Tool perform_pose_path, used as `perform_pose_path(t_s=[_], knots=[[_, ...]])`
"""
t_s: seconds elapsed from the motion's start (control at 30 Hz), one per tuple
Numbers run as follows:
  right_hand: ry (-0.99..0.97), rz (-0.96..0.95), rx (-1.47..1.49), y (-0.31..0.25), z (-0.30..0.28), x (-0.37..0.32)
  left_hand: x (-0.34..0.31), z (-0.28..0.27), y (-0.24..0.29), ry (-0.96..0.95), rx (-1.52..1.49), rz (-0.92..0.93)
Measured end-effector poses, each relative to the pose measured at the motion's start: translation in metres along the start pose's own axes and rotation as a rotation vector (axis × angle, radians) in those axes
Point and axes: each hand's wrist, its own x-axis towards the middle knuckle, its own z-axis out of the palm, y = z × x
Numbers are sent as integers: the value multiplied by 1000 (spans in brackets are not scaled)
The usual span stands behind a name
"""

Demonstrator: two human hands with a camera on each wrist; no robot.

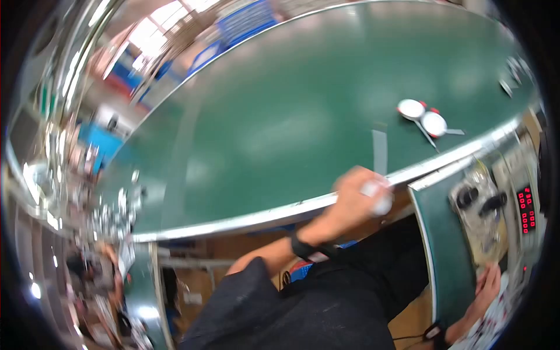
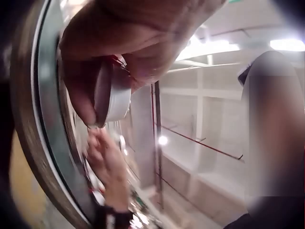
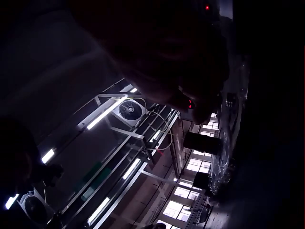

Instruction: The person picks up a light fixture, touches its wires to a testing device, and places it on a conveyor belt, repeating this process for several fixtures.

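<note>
My left hand [image 1: 359, 195] is at the front edge of the green table, its fingers and thumb curled round a round white disc-shaped case [image 1: 382, 204]. In the left wrist view the case [image 2: 119, 93] shows a silvery rim and a bit of red. A flat grey strip [image 1: 380, 151] lies on the table just beyond this hand. Off to the lower right, my right hand [image 1: 489, 286] is at the near end of a plastic-wrapped device [image 1: 484, 224] with black knobs. Its fingers are bent; cannot tell whether they hold anything. The right wrist view is dark there.
Two white discs with red tabs [image 1: 433, 124] and thin strips lie on the green table [image 1: 262, 128]. A unit with red digits [image 1: 526, 210] stands at right. Small metal parts [image 1: 116, 216] lie far left, with people [image 1: 93, 274] beyond. Blue crates [image 1: 248, 23] stand behind the table.
</note>
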Motion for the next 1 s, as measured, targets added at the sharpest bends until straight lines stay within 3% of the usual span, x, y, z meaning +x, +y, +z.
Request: perform_pose_path(t_s=[0.03,0.07,0.13,0.2,0.23,0.3,0.37,0.4,0.47,0.5,0.57,0.6,0.67,0.8,0.9,0.97,1.0], knots=[[-56,-26,-39,9,-8,1,-5,-51,-29,186,206,-37],[-94,-42,-68,18,-18,5,-24,-105,-71,342,502,56],[-68,-67,-59,15,-6,-1,-77,-210,-121,415,702,-179],[-12,-80,-48,10,-14,-7,-143,-261,-158,656,1214,-666],[-50,-71,-144,-3,-9,-9,-150,-288,-163,648,1160,-821],[-112,-43,-335,-30,-21,-25,-157,-292,-159,792,1309,-723],[-56,-117,-151,0,-26,-8,-118,-276,-102,440,1389,-655],[-10,-151,-64,13,-27,-6,-102,-270,-89,369,1193,-553],[16,-96,-96,-13,-11,-24,-35,-230,-78,136,746,-284],[25,-111,-89,-22,-3,-35,-1,-200,-48,-14,614,-304],[18,-116,-100,-42,11,-48,58,-140,-7,-319,593,-189],[-3,-81,-33,-51,15,-54,86,-108,-9,-391,582,-15],[-19,-48,-2,-51,17,-63,130,-50,-18,-478,577,284],[-47,28,-6,-55,32,-71,198,63,-55,-352,708,526],[-75,53,-30,-62,46,-73,243,94,-95,-392,606,541],[-60,49,-20,-65,49,-73,248,77,-95,-350,653,501],[-47,37,-18,-65,51,-75,238,62,-81,-365,571,370]])
